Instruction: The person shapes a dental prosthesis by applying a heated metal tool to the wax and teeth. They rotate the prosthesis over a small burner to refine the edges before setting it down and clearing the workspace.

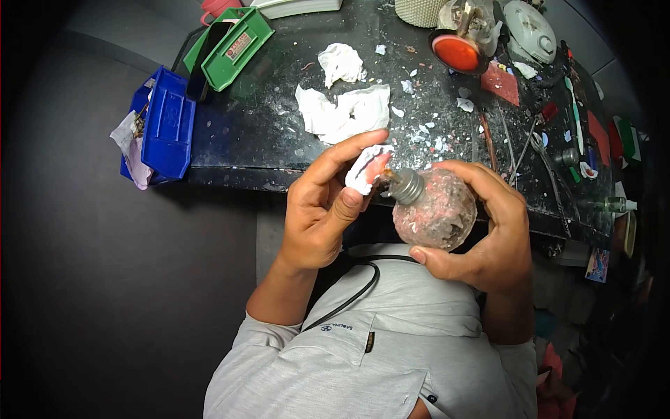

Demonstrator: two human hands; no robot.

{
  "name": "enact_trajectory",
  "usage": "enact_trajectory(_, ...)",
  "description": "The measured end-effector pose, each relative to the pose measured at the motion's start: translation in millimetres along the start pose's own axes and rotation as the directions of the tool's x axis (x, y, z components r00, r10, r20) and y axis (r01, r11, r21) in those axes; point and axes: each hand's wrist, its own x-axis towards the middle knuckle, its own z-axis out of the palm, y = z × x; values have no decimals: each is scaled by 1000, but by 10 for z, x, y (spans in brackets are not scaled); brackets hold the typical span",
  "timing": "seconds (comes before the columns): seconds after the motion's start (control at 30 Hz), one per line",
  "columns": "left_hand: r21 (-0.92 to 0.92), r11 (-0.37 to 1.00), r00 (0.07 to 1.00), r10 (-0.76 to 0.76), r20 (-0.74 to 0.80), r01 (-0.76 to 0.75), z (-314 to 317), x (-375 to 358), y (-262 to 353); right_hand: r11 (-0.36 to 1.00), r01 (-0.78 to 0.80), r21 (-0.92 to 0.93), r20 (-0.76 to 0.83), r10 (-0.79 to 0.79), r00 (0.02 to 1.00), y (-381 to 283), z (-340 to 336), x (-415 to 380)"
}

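My left hand [314, 216] pinches a small white plaster-like dental piece [366, 170] with a pink, gum-coloured face, between thumb and fingers. In my right hand [499, 234] is a round spirit lamp [440, 213], its body crusted with pink and grey residue. The lamp is tilted so that its threaded metal neck [408, 186] points left at the dental piece. An orange-brown glow shows at the neck's tip, right by the pink face. Both hands are held in front of my body, at the table's near edge.
Crumpled white tissue [345, 115] and white chips lie on the dark table [237, 150]. A blue bin [167, 133] and a green bin [241, 49] stand left. On the right are a red-topped round object [457, 52], a white lidded container [530, 31], a toothbrush [574, 108] and metal tools [551, 167].
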Motion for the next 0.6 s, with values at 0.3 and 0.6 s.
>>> enact_trajectory(0.3,23,997,997,76,24,-77,16,22,-9,1000,13,-28,18,-12,1000,-39,2,8)
enact_trajectory(0.6,27,995,995,94,26,-95,10,24,-22,1000,13,-11,-30,-14,999,11,6,0)
